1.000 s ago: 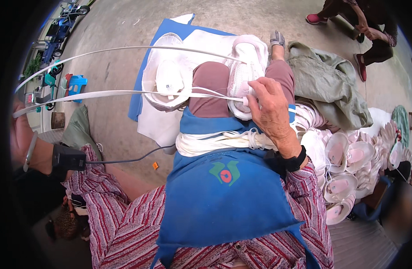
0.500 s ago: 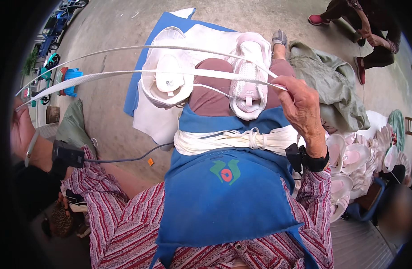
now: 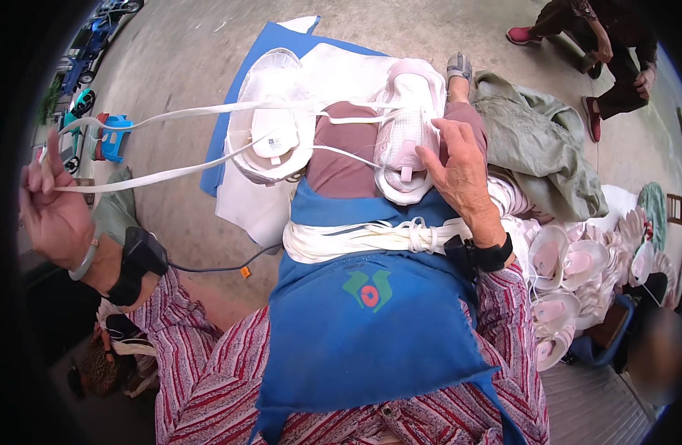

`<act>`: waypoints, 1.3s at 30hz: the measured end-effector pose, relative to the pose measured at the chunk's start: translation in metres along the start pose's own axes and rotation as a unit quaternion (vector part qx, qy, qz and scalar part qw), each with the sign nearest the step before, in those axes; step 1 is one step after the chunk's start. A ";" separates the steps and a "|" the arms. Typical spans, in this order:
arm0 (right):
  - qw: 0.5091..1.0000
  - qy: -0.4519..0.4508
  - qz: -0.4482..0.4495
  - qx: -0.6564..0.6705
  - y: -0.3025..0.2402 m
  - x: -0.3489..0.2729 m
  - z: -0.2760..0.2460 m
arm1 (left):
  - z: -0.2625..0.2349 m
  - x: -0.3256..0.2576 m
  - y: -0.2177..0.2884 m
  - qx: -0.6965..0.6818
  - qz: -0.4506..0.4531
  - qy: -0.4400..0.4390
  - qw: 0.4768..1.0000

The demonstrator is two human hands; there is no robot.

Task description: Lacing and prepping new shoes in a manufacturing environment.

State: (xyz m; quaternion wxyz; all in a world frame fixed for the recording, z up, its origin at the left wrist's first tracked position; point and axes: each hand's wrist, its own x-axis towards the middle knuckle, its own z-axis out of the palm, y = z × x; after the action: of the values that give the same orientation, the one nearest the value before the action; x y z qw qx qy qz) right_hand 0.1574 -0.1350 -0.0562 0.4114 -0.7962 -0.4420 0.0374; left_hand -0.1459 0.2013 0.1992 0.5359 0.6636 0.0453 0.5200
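Observation:
Pulled out to the left, a flat white shoelace (image 3: 152,179) is held in my left hand (image 3: 57,211), with one finger raised against its upper strand. The strands stretch across to a pale pink-and-white shoe upper (image 3: 406,152) on my lap. At that upper's right edge is my right hand (image 3: 463,170), fingers apart and nothing seen in them; whether the fingertips touch it I cannot tell. A second white shoe upper (image 3: 270,78) lies to its left, partly under the lace. Across my blue apron (image 3: 371,341) a bundle of white laces (image 3: 333,236) is tied at the waist.
A white cloth (image 3: 244,211) and blue sheet (image 3: 215,159) lie under the uppers. To the right are a grey-green cloth (image 3: 541,141) and a heap of pink-and-white uppers (image 3: 571,259). Another person (image 3: 615,59) sits at the far right. A dark cable (image 3: 222,265) runs from my left wrist.
My right hand has let go of the lace and moved down and left to the upper. My left hand has come inward and lower, still with the lace, which now hangs slacker.

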 end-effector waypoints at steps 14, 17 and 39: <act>0.962 0.084 -0.053 0.253 -0.074 0.025 -0.040 | 0.244 -0.133 -0.130 0.127 -0.116 -0.281 0.944; 0.969 0.069 -0.049 0.233 -0.074 0.028 -0.041 | 0.247 -0.137 -0.134 0.115 -0.108 -0.287 0.945; 0.811 0.425 0.015 0.401 0.080 -0.069 -0.315 | 0.080 -0.082 -0.099 0.082 -0.109 0.078 0.988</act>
State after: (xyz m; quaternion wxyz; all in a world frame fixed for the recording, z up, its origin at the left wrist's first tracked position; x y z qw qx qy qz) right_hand 0.3032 -0.4029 0.0750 0.8404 -0.5037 -0.1568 -0.1244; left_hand -0.0750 0.1392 0.0806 0.5283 0.6536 0.2018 0.5030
